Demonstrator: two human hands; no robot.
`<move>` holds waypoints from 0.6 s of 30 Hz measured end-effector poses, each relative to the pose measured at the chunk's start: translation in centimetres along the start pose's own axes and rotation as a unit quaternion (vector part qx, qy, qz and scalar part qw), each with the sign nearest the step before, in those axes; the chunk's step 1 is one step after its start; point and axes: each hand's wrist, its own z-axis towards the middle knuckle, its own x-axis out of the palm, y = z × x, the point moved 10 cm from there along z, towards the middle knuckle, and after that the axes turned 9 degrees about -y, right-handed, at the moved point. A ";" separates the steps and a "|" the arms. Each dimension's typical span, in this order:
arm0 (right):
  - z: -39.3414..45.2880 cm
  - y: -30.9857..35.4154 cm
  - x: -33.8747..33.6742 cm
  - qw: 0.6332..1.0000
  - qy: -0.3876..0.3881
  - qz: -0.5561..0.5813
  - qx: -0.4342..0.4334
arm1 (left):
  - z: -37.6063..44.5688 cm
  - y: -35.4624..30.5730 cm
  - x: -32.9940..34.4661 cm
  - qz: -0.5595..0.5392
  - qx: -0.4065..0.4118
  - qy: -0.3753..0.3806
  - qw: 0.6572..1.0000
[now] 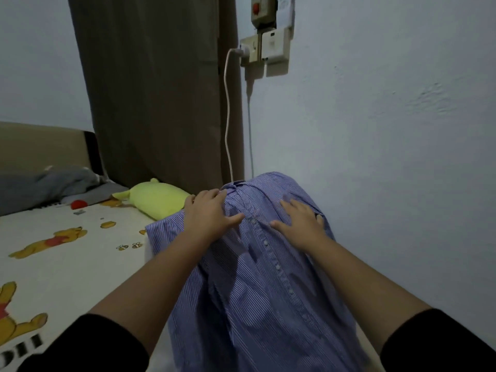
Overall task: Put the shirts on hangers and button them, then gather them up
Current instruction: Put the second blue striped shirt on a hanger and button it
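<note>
Shirt [257, 285] lies on bed [80, 264] edge, 6 to 12 o'clock, placket buttoned as far as visible. Hanger not visible; cannot tell if inside. Buttoning judged near done; gathering left. Left hand [212, 213] at 11 o'clock, right hand [300, 221] at 1 o'clock, both flat, fingers spread, pressing on shirt chest either side of button row, gripping nothing. Collar just beyond, toward 12.

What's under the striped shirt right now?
The striped shirt lies on the cartoon-print bedsheet, both hands pressing flat on it: left hand, right hand. Any hanger inside is covered by fabric.
</note>
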 end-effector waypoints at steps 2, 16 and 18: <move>-1.2 -1.2 -0.8 1.000 -0.004 -0.011 0.012 | -0.4 -1.7 0.0 -0.017 0.013 0.010 1.000; -13.2 -12.2 -13.0 0.989 -0.078 -0.072 0.105 | -5.7 -19.6 -2.6 -0.158 0.161 0.053 0.973; -15.3 -13.8 -15.3 0.984 -0.091 -0.089 0.128 | -6.3 -22.7 -3.2 -0.173 0.183 0.049 0.967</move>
